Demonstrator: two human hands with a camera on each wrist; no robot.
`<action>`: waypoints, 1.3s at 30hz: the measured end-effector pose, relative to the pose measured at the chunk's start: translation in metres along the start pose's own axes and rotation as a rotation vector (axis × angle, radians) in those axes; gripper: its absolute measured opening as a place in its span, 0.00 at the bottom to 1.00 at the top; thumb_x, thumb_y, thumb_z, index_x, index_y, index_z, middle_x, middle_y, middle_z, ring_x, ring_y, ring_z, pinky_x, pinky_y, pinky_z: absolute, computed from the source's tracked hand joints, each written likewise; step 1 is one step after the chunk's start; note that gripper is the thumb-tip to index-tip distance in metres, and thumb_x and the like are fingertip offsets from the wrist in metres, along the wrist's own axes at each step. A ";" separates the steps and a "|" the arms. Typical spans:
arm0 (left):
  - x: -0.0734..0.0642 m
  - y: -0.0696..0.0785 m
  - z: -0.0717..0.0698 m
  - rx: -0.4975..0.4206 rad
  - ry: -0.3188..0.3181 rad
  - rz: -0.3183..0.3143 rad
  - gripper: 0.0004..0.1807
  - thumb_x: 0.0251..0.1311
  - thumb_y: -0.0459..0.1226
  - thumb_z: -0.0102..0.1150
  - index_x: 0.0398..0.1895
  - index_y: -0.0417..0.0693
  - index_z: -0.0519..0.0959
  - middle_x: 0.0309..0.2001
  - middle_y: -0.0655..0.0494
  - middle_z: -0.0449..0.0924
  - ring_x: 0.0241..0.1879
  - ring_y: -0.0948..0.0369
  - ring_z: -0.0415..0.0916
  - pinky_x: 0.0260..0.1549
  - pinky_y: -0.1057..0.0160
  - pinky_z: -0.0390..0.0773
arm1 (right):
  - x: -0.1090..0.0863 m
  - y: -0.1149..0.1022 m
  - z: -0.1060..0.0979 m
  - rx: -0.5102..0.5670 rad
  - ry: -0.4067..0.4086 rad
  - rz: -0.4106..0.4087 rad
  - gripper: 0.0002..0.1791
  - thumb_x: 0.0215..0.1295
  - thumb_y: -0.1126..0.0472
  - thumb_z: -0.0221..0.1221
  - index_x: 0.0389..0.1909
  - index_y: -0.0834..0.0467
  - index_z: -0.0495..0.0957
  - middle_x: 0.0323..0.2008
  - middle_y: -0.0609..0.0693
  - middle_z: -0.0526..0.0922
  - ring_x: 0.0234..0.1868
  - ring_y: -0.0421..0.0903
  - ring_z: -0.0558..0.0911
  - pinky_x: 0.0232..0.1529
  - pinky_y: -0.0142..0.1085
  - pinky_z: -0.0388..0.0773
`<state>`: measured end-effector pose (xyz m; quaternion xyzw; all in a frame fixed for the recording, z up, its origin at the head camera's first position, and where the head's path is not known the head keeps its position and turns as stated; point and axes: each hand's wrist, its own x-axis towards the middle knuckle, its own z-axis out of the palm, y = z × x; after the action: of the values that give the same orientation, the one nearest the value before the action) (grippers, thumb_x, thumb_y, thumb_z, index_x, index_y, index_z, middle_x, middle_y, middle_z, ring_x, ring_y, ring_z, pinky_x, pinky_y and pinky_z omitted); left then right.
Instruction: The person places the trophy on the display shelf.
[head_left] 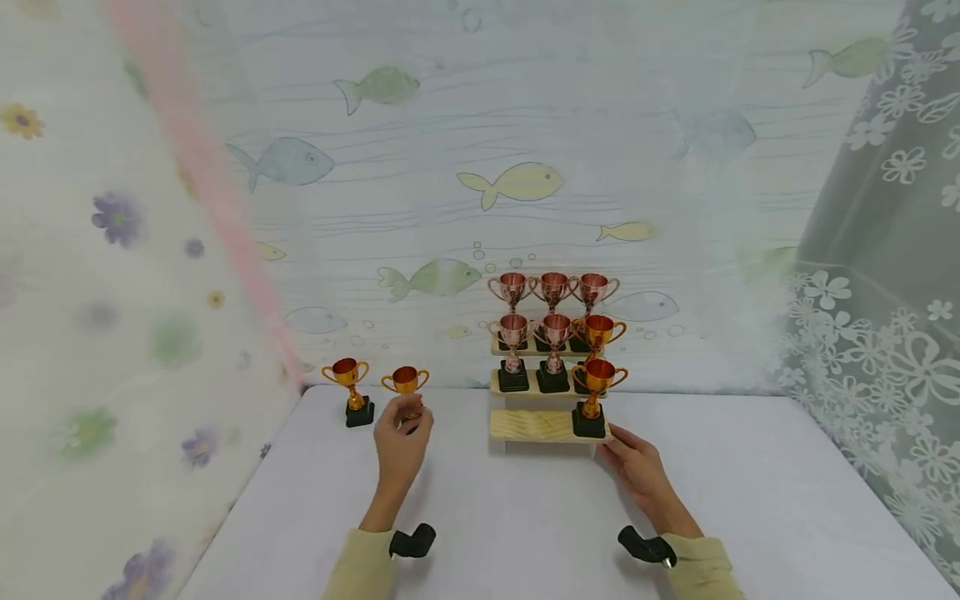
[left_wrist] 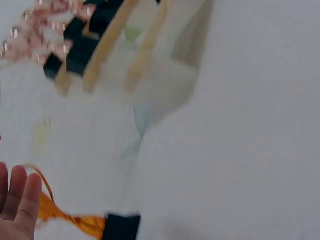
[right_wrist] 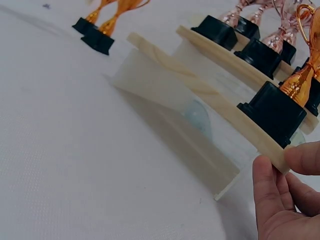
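Observation:
My left hand [head_left: 405,433] is at a small gold trophy cup [head_left: 405,379] with a black base, covering part of its stem in the head view. In the left wrist view its fingers [left_wrist: 25,200] extend straight in front of that trophy; whether they touch it I cannot tell. My right hand [head_left: 637,471] holds the right end of the bottom shelf of a tiered wooden display stand [head_left: 532,425], thumb above and fingers below. A gold trophy [head_left: 597,377] stands beside that thumb at the shelf's right end.
Another gold trophy [head_left: 348,375] stands on the white table [head_left: 517,517], left of my left hand. Several pink trophies [head_left: 555,332] fill the upper tiers, with a gold one [head_left: 600,327] at the middle tier's right. A fish-patterned cloth [head_left: 525,183] hangs behind.

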<state>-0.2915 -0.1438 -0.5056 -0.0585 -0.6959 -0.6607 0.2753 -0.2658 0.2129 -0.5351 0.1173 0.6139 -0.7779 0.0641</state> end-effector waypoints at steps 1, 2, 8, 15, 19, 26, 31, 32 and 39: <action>0.002 -0.004 -0.006 0.014 0.025 -0.022 0.15 0.58 0.20 0.63 0.49 0.31 0.78 0.45 0.38 0.79 0.42 0.60 0.77 0.40 0.74 0.83 | 0.000 0.000 0.000 0.001 -0.001 0.001 0.31 0.82 0.64 0.44 0.79 0.69 0.47 0.77 0.68 0.54 0.48 0.32 0.79 0.62 0.28 0.76; 0.003 -0.003 -0.012 0.028 0.044 -0.044 0.15 0.59 0.20 0.63 0.49 0.30 0.77 0.45 0.37 0.77 0.42 0.59 0.76 0.40 0.75 0.82 | 0.000 0.001 0.000 0.002 -0.003 0.003 0.31 0.82 0.64 0.44 0.79 0.69 0.47 0.77 0.68 0.54 0.49 0.32 0.79 0.63 0.29 0.75; 0.012 -0.021 -0.033 0.107 0.033 -0.219 0.30 0.61 0.27 0.66 0.65 0.32 0.66 0.59 0.37 0.66 0.57 0.46 0.69 0.57 0.63 0.79 | -0.001 0.000 0.000 0.007 -0.011 0.007 0.31 0.82 0.63 0.44 0.79 0.68 0.47 0.77 0.67 0.54 0.49 0.31 0.79 0.66 0.31 0.73; 0.030 -0.037 -0.037 0.101 -0.111 -0.324 0.43 0.61 0.31 0.69 0.75 0.37 0.56 0.71 0.35 0.59 0.71 0.40 0.59 0.72 0.43 0.65 | 0.000 -0.001 0.000 0.014 -0.004 0.013 0.31 0.82 0.63 0.44 0.79 0.69 0.48 0.77 0.67 0.54 0.48 0.31 0.79 0.64 0.29 0.75; 0.040 -0.043 -0.035 0.053 -0.094 -0.301 0.41 0.60 0.32 0.71 0.74 0.38 0.60 0.70 0.39 0.63 0.70 0.42 0.63 0.71 0.45 0.66 | 0.001 0.001 -0.001 0.017 -0.003 0.009 0.31 0.82 0.64 0.44 0.78 0.69 0.48 0.77 0.67 0.55 0.47 0.30 0.79 0.63 0.28 0.75; 0.048 -0.045 -0.032 -0.026 -0.091 -0.250 0.35 0.59 0.31 0.72 0.68 0.39 0.67 0.66 0.43 0.70 0.65 0.50 0.70 0.66 0.54 0.75 | 0.003 0.002 0.000 0.023 -0.005 -0.010 0.30 0.81 0.64 0.45 0.78 0.70 0.49 0.76 0.68 0.55 0.47 0.30 0.80 0.59 0.26 0.78; 0.047 -0.043 -0.029 -0.078 -0.069 -0.238 0.33 0.58 0.30 0.72 0.66 0.38 0.70 0.63 0.43 0.74 0.59 0.53 0.75 0.53 0.72 0.81 | 0.002 0.002 0.000 0.026 0.000 -0.008 0.30 0.81 0.65 0.44 0.78 0.70 0.49 0.76 0.69 0.55 0.47 0.30 0.80 0.60 0.26 0.77; 0.047 -0.042 -0.029 -0.080 -0.063 -0.241 0.33 0.58 0.30 0.72 0.66 0.38 0.70 0.62 0.44 0.74 0.59 0.54 0.75 0.51 0.74 0.81 | 0.002 0.002 -0.001 0.026 0.005 -0.003 0.30 0.81 0.65 0.44 0.78 0.70 0.49 0.76 0.68 0.56 0.47 0.30 0.80 0.60 0.27 0.77; 0.049 -0.040 -0.029 -0.038 -0.035 -0.244 0.31 0.57 0.28 0.72 0.64 0.38 0.73 0.56 0.44 0.76 0.51 0.58 0.77 0.47 0.77 0.81 | -0.001 0.001 -0.001 0.017 0.007 0.000 0.30 0.81 0.64 0.45 0.78 0.70 0.49 0.76 0.68 0.56 0.48 0.31 0.79 0.60 0.27 0.77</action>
<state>-0.3420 -0.1902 -0.5192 0.0098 -0.6898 -0.7014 0.1794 -0.2649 0.2131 -0.5361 0.1206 0.6077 -0.7826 0.0610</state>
